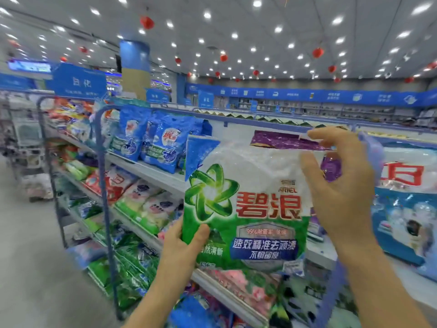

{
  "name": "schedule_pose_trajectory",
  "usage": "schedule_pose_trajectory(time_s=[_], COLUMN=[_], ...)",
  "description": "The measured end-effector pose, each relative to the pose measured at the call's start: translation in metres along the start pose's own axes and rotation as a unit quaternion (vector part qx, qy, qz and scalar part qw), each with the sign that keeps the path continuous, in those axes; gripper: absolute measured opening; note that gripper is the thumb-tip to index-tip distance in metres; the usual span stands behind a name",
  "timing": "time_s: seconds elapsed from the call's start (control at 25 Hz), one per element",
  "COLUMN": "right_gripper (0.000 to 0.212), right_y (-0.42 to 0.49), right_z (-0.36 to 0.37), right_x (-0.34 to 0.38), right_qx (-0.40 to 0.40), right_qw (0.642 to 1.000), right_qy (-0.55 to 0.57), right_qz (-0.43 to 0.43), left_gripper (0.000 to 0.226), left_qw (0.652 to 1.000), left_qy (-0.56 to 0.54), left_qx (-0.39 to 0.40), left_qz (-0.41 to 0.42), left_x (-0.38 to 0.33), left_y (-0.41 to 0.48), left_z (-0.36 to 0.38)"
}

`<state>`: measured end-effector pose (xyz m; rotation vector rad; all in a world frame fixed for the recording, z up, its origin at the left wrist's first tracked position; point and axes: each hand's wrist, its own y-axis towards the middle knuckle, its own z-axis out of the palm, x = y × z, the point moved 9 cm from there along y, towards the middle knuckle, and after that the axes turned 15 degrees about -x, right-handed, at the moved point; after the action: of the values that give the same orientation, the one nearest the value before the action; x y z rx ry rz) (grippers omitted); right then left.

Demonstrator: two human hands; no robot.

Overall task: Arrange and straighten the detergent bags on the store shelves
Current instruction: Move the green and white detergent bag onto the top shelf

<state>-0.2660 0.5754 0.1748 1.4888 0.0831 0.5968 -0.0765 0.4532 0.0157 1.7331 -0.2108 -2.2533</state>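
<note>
Left hand (184,242) is raised from below, forearm angled up and right. The lower-left corner of the green-and-white detergent bag (248,209) is pinched by it, thumb laid on the front face, fingers hidden behind. Right hand (340,185) is held higher, at the bag's upper-right corner, with the thumb pressed on the white front and the fingers curled over the top edge. That grip is clenched on the bag; whether the purple bag (283,141) just behind the top edge is also caught cannot be told. The bag is held upright and face-on in the air, in front of the shelf unit (151,172), resting on no board. Its upper half is white and crinkled, its lower half green. A green swirl logo is printed upper left, large red characters across the middle, and a blue banner with white text beneath. Left of the bag, blue bags (165,147) are stood leaning in a row on the top board. Right of it, a large blue-and-white bag (406,204) with red characters is seen. Below it pink bags (248,287) are laid, and below-left green bags (132,268) are stacked.
</note>
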Motion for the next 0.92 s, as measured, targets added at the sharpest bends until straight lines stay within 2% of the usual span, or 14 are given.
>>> schedule_pose_trajectory(time_s=[0.08, 0.12, 0.16, 0.28, 0.36, 0.44, 0.52, 0.56, 0.64, 0.68, 0.72, 0.76, 0.8, 0.92], right_gripper=[0.035, 0.040, 0.044, 0.038, 0.045, 0.044, 0.043, 0.041, 0.028, 0.025, 0.025, 0.029, 0.035, 0.058], right_y=[-0.030, -0.047, -0.066, -0.135, -0.162, -0.163, -0.154, -0.150, -0.140, -0.135, -0.130, -0.127, -0.123, -0.119], right_z=[0.043, 0.070, 0.098, 0.173, 0.207, 0.236, 0.261, 0.271, 0.291, 0.299, 0.308, 0.314, 0.320, 0.336], right_x=[-0.019, -0.028, -0.037, -0.055, -0.068, -0.084, -0.108, -0.124, -0.153, -0.166, -0.179, -0.189, -0.196, -0.210], right_qx=[0.019, 0.052, 0.099, 0.230, 0.245, 0.252, 0.243, 0.233, 0.222, 0.220, 0.220, 0.217, 0.210, 0.191], right_qw=[0.995, 0.986, 0.969, 0.866, 0.830, 0.840, 0.856, 0.860, 0.865, 0.870, 0.878, 0.885, 0.892, 0.910], right_qy=[0.009, 0.020, 0.033, 0.096, 0.102, 0.105, 0.087, 0.075, 0.054, 0.038, 0.021, 0.005, -0.006, -0.062], right_qz=[0.100, 0.158, 0.223, 0.433, 0.491, 0.469, 0.449, 0.448, 0.447, 0.439, 0.425, 0.412, 0.401, 0.361], left_gripper=[0.004, 0.014, 0.038, 0.070, 0.086, 0.082, 0.059, 0.059, 0.080, 0.074, 0.055, 0.030, 0.015, 0.021], left_qw=[0.999, 0.999, 0.998, 0.999, 0.999, 0.999, 0.998, 0.995, 0.988, 0.984, 0.981, 0.981, 0.982, 0.974], left_qy=[0.020, 0.028, 0.025, 0.004, 0.009, 0.025, 0.044, 0.063, 0.104, 0.114, 0.115, 0.106, 0.095, 0.100], left_qx=[-0.031, -0.037, -0.043, -0.037, -0.011, 0.010, 0.047, 0.068, 0.116, 0.139, 0.152, 0.159, 0.163, 0.201], left_qz=[-0.009, -0.019, -0.027, -0.037, -0.032, -0.031, -0.028, -0.018, -0.002, 0.011, 0.019, 0.022, 0.016, -0.004], left_x=[0.000, 0.004, 0.011, 0.028, 0.039, 0.048, 0.055, 0.061, 0.070, 0.072, 0.077, 0.081, 0.085, 0.112], left_y=[0.044, 0.068, 0.092, 0.148, 0.187, 0.226, 0.264, 0.284, 0.314, 0.328, 0.342, 0.353, 0.363, 0.394], left_z=[-0.041, -0.058, -0.071, -0.089, -0.086, -0.072, -0.045, -0.031, 0.000, 0.013, 0.023, 0.032, 0.040, 0.061])
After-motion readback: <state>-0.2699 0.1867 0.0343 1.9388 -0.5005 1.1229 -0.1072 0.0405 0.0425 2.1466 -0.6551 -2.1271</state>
